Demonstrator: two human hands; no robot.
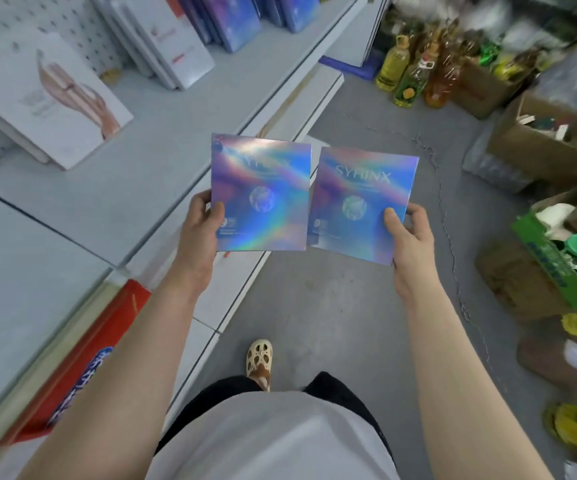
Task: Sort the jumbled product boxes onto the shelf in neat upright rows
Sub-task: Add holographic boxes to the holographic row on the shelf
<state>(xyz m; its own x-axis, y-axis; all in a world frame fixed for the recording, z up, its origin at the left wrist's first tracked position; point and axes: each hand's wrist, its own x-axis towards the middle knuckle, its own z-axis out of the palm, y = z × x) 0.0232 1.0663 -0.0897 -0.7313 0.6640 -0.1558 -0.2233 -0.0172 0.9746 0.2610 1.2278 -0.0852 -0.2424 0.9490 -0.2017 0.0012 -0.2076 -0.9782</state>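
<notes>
1. Grey concrete floor (349, 306) runs between a pale grey metal shelf (134, 181) on my left and heaped cardboard cartons (536, 150) on my right.
2. Left-hand holographic blue-violet flat box (263, 192): held upright, face toward me, over the shelf's front edge; printed title blurred by glare, round emblem at centre, small unreadable print at lower left.
3. Right-hand holographic blue-violet flat box (363, 202): same design, title reads "SYHINX"; tilted slightly clockwise, its left edge just beside the first box.
4. My left hand (204, 230): thumb curled over the lower left corner of the first box, fingers behind it, pinching it.
5. My right hand (408, 237): thumb pressed on the lower right face of the second box, fingers hidden behind, gripping it.
6. White flat boxes with a hand illustration (48, 98): leaning on the shelf, far left; writing too blurred to read.
7. White boxes with red lettering (166, 39): standing in a row further back; text illegible.
8. Matching blue holographic boxes (235, 19): standing upright at the shelf's far end.
9. Red carton with blue-and-white characters (82, 368): on the lower tier; unreadable.
10. Yellow oil bottles (408, 74): grouped on the floor ahead.
11. Green printed carton (554, 265): open, right side.
12. My cream perforated sandal (260, 355): on the floor below.
</notes>
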